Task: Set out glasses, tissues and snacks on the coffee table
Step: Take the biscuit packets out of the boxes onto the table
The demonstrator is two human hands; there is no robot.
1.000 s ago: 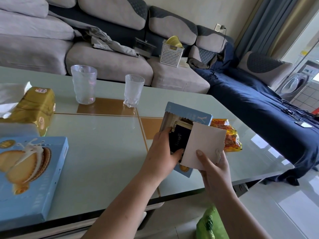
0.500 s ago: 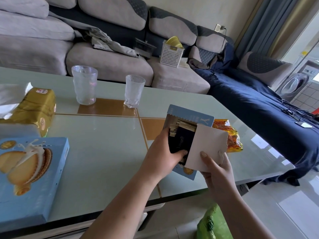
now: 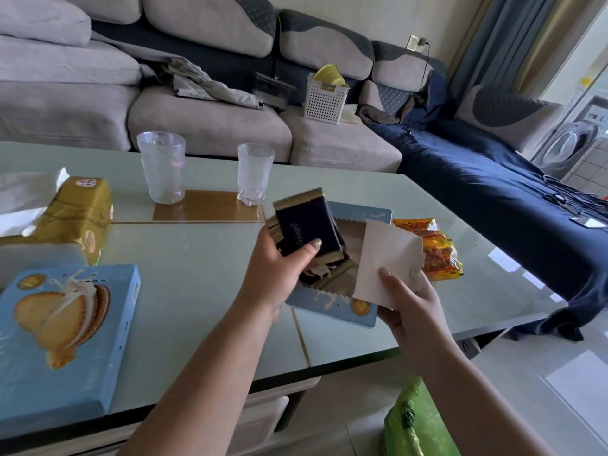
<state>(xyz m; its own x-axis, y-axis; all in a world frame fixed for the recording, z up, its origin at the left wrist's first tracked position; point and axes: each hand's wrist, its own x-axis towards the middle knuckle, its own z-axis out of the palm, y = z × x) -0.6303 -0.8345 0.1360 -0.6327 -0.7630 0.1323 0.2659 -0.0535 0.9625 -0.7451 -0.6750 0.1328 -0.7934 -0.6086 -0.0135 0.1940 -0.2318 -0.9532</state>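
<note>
An opened light-blue biscuit box rests tilted on the pale glass coffee table. My right hand holds its torn white flap back. My left hand grips a bundle of dark, gold-edged snack packets, lifted mostly out of the box. More packets lie inside. Two clear glasses stand upright at the table's far side. A gold tissue pack with white tissue sticking out sits at the left. An orange snack bag lies behind the box.
A second, closed blue biscuit box lies flat at the near left. A grey sofa runs behind the table, with a white basket and a grey garment on it. A green bag sits on the floor below my right arm.
My left hand has pulled the dark packets up and leftward out of the box. The right hand has swung the flap further back; the box now lies lower.
</note>
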